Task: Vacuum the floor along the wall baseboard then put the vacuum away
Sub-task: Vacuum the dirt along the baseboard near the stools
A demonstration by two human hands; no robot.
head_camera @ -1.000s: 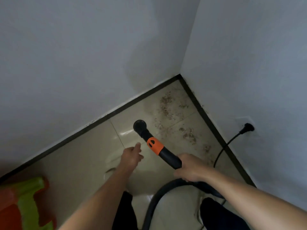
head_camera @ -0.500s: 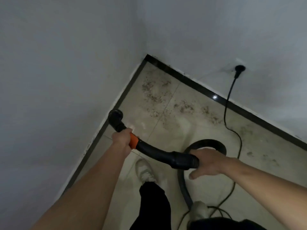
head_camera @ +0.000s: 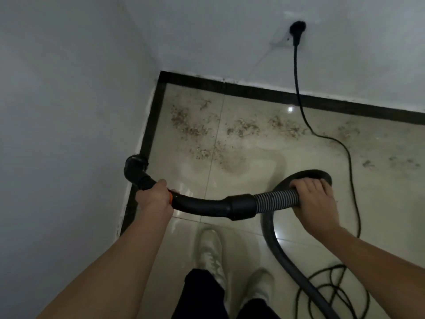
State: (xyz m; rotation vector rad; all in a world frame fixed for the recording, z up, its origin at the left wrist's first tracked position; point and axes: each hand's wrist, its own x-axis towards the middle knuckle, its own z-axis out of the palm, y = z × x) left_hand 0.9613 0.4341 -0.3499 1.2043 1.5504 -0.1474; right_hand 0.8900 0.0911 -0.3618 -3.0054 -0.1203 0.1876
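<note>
head view: left hand grips the vacuum wand, its nozzle at the baseboard, right hand grips the ribbed hose; the power cord beside the debris could get sucked in or snagged

Two hands are counted: one left hand and one right hand. One hose, one cord and one plug are seen. Two shoes, two walls and two baseboard strips are counted.
</note>
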